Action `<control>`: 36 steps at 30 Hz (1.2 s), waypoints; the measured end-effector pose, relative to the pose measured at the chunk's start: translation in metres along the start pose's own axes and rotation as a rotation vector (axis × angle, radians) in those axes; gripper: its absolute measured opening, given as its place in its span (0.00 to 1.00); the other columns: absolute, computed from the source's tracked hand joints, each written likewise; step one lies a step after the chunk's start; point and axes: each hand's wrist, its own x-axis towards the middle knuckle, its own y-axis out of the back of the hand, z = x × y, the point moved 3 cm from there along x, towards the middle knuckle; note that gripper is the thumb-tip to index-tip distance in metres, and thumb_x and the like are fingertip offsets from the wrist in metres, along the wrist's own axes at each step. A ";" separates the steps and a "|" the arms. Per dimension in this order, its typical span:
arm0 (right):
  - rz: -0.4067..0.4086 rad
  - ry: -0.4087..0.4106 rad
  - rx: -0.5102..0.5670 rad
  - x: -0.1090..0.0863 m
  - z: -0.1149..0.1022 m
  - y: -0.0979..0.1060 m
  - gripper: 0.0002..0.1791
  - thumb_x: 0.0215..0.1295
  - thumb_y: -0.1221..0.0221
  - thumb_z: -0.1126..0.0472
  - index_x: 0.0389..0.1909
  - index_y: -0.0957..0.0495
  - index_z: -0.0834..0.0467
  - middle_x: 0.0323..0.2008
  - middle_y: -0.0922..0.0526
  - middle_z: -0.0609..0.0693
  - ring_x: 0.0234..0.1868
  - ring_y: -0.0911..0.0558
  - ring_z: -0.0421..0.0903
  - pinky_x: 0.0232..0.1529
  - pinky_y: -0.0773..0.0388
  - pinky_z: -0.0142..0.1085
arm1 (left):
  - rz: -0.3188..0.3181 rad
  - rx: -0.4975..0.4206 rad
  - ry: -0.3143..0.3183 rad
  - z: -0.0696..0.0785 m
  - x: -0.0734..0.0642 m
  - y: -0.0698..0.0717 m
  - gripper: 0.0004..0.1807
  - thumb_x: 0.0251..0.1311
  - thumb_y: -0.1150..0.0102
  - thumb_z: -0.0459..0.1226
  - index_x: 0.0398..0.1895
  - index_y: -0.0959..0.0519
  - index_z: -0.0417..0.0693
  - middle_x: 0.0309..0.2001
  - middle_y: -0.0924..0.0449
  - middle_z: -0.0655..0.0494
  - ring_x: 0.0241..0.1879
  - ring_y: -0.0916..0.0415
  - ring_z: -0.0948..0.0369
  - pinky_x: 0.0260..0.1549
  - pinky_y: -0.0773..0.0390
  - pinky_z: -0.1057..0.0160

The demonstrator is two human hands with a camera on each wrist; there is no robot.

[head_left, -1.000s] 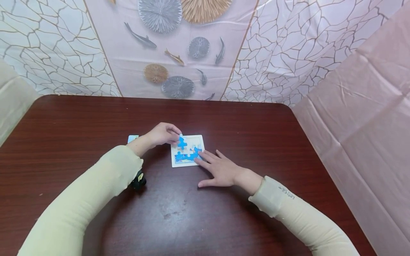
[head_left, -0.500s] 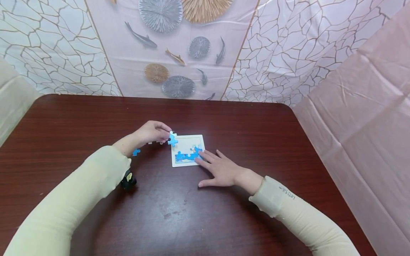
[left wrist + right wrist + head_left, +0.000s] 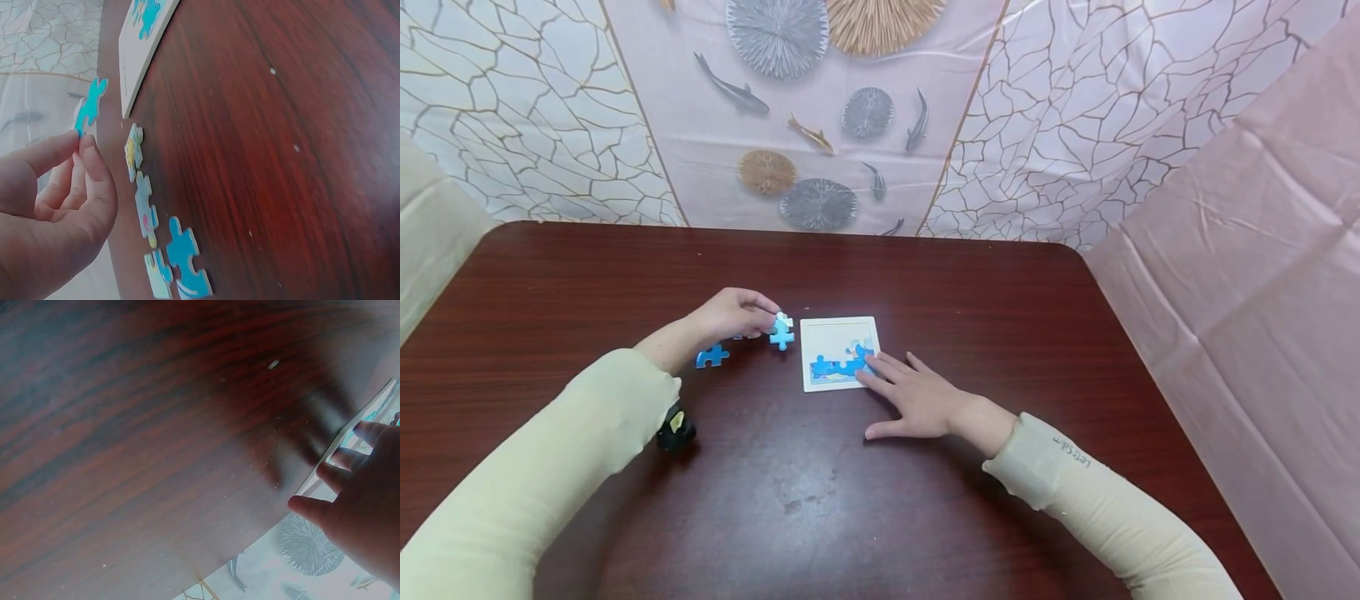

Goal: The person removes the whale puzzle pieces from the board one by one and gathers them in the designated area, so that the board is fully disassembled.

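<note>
My left hand (image 3: 733,315) pinches a blue jigsaw piece (image 3: 782,332) between thumb and fingertips, left of the puzzle tray. In the left wrist view the same piece (image 3: 92,103) stands up from the fingertips, raised over the table. The square white-rimmed puzzle tray (image 3: 820,320) has joined blue pieces (image 3: 835,367) along its lower side and right corner; its upper left part is bare. My right hand (image 3: 921,400) lies with fingers spread and straight, fingertips on the tray's right edge, covering part of the pieces there.
Several loose jigsaw pieces lie on the dark wooden table (image 3: 880,517) left of the tray, among them a blue piece (image 3: 184,259), a yellow-patterned piece (image 3: 133,153) and a pale piece (image 3: 145,206). A black wrist camera (image 3: 676,428) sits under the left sleeve. A patterned cloth hangs behind the table.
My left hand has moved left with the blue jigsaw piece, from above the tray to beside it. More loose pieces show under the left wrist. The right hand has stayed in place.
</note>
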 end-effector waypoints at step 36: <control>0.000 0.000 0.006 0.000 -0.002 0.001 0.47 0.57 0.51 0.28 0.73 0.50 0.48 0.74 0.53 0.51 0.75 0.53 0.50 0.71 0.54 0.58 | -0.063 0.065 -0.016 -0.033 -0.022 0.021 0.19 0.63 0.45 0.37 0.52 0.27 0.31 0.44 0.20 0.40 0.34 0.22 0.63 0.43 0.18 0.62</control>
